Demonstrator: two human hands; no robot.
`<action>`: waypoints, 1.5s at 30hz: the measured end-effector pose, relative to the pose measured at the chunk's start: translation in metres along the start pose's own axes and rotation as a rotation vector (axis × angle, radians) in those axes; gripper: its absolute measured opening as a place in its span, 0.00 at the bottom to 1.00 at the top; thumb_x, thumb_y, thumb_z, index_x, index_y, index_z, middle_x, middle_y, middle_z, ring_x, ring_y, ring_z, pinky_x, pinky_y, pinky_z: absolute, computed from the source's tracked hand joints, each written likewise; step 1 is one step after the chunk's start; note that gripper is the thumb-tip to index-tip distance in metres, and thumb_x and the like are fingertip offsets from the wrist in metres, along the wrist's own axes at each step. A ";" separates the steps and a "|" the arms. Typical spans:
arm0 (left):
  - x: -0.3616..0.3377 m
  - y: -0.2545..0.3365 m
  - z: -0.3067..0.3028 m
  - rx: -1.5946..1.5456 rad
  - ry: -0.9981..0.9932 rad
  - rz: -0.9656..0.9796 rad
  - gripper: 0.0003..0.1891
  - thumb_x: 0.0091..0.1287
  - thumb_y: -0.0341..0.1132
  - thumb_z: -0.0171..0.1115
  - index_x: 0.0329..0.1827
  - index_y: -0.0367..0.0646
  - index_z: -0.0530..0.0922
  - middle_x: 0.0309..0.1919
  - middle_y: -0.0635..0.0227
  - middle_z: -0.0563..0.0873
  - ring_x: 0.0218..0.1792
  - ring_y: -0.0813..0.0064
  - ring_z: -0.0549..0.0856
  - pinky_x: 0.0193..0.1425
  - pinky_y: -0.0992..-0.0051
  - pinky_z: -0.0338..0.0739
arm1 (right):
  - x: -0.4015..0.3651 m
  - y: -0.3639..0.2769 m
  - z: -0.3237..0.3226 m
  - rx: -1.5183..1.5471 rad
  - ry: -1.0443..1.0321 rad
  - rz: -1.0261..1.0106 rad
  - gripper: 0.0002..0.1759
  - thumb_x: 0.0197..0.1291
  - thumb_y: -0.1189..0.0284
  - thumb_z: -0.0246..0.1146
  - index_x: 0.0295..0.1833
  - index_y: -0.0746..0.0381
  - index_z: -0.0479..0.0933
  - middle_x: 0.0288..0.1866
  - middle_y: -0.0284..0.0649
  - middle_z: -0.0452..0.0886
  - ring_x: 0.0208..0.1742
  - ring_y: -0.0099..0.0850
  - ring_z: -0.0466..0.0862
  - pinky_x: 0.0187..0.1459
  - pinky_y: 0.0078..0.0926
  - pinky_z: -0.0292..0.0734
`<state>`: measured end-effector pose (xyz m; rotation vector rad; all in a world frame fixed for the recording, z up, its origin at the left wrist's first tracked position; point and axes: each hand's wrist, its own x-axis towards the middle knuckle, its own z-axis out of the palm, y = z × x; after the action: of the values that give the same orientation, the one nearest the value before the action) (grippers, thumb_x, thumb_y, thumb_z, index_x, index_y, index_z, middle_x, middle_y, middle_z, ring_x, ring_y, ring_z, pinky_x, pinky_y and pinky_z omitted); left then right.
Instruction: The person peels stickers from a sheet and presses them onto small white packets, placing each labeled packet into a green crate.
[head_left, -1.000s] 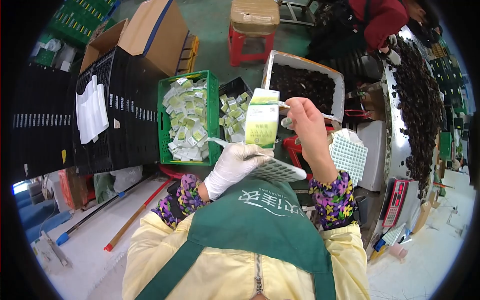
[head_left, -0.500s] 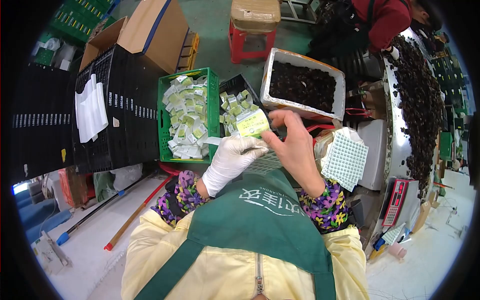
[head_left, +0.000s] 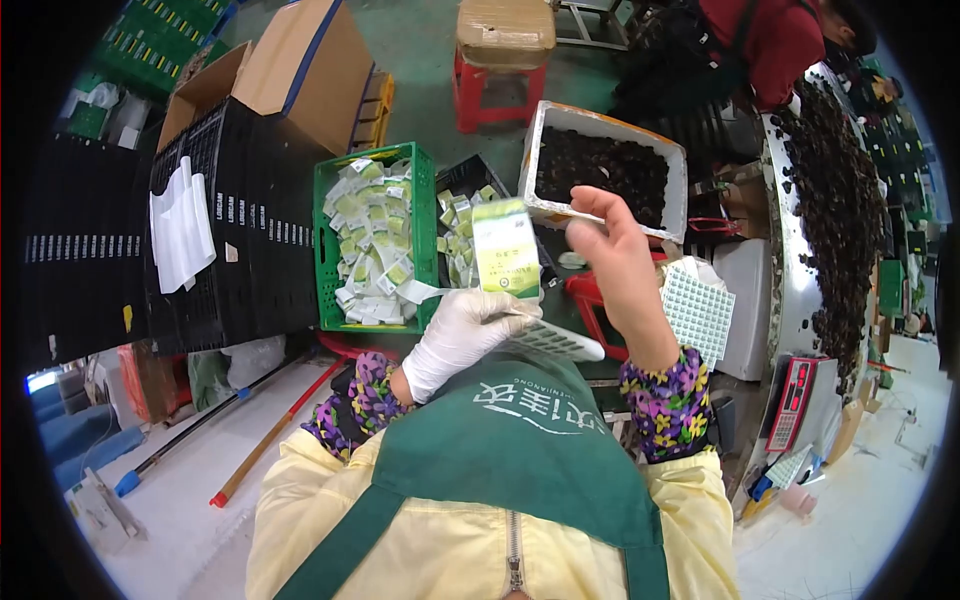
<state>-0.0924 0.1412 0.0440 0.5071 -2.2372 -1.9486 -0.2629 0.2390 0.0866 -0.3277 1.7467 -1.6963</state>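
Note:
My left hand (head_left: 465, 335), in a white glove, is closed on the lower end of a green and white printed packet (head_left: 507, 255), which stands upright from the fingers. Below that packet, a sheet of small round stickers (head_left: 560, 341) juts out from under the same hand. My right hand (head_left: 620, 265) is bare and raised to the right of the packet, apart from it, thumb and forefinger spread. To the left, a green crate (head_left: 327, 250) holds many similar small packets (head_left: 375, 235). Behind the held packet, a black crate (head_left: 478, 168) contains more of them.
A white foam box (head_left: 605, 120) of dark pieces stands ahead. More sticker sheets (head_left: 697, 312) lie at right, beside a long table (head_left: 785, 290) with a dark heap and a red-panelled scale (head_left: 790, 405). A person (head_left: 745, 45) leans over its far end. Black crates (head_left: 250, 260) stack at left.
My right hand has moved away from the packet, to the right. The packet has turned upright in my left hand, and the sticker sheet below it now shows more.

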 end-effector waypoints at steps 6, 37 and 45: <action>0.005 0.007 -0.004 0.128 0.017 0.083 0.08 0.59 0.32 0.69 0.40 0.42 0.86 0.34 0.62 0.89 0.36 0.68 0.89 0.43 0.74 0.81 | -0.017 0.025 0.003 -0.093 -0.319 -0.143 0.19 0.57 0.86 0.61 0.55 0.66 0.72 0.43 0.29 0.72 0.37 0.14 0.72 0.40 0.12 0.70; 0.021 0.006 -0.023 -0.358 0.351 -0.088 0.08 0.67 0.31 0.65 0.44 0.36 0.83 0.34 0.72 0.87 0.35 0.87 0.80 0.41 0.84 0.75 | -0.036 0.022 -0.062 -0.972 -0.154 -0.453 0.10 0.54 0.68 0.67 0.37 0.61 0.76 0.33 0.36 0.79 0.38 0.38 0.78 0.52 0.37 0.68; 0.022 0.009 -0.019 -0.275 0.391 -0.077 0.11 0.65 0.35 0.68 0.43 0.35 0.83 0.32 0.75 0.85 0.33 0.89 0.77 0.38 0.86 0.71 | -0.027 0.009 -0.040 -1.012 -0.030 -0.878 0.06 0.52 0.72 0.66 0.36 0.56 0.77 0.36 0.33 0.78 0.40 0.34 0.79 0.57 0.41 0.67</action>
<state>-0.1084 0.1175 0.0530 0.8572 -1.7077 -1.9461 -0.2645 0.2880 0.0830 -1.7458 2.5144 -1.0741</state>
